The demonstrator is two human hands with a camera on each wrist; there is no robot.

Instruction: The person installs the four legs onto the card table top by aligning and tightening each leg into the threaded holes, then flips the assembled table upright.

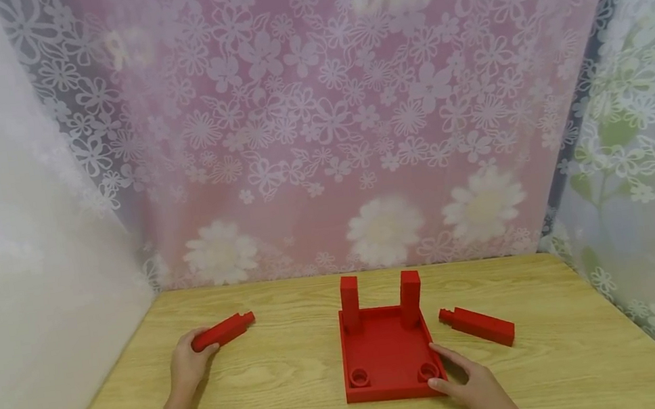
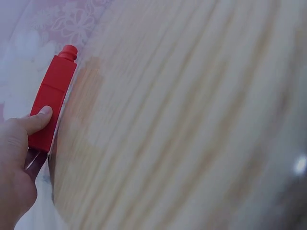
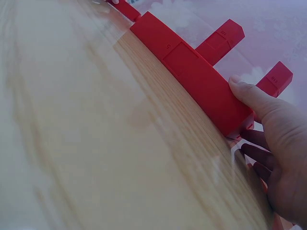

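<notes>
My left hand (image 1: pixel 188 366) grips the plain end of a red table leg (image 1: pixel 224 331), which lies low over the wooden table on the left side. Its stepped round peg points away from the hand; in the left wrist view the thumb lies along the leg (image 2: pixel 53 91). An upside-down red toy table top (image 1: pixel 382 351) with a raised rim sits right of centre. Two legs (image 1: pixel 350 304) stand upright at its far corners, and round sockets (image 1: pixel 359 378) show at the near ones. My right hand (image 1: pixel 475 387) holds its near right corner between thumb and fingers.
Another loose red leg (image 1: pixel 482 327) lies right of the table top, peg end toward it. All of it is on a wood-grain table (image 1: pixel 287 373). A flowered pink curtain (image 1: pixel 318 130) hangs behind the far edge, with pale sheets at both sides.
</notes>
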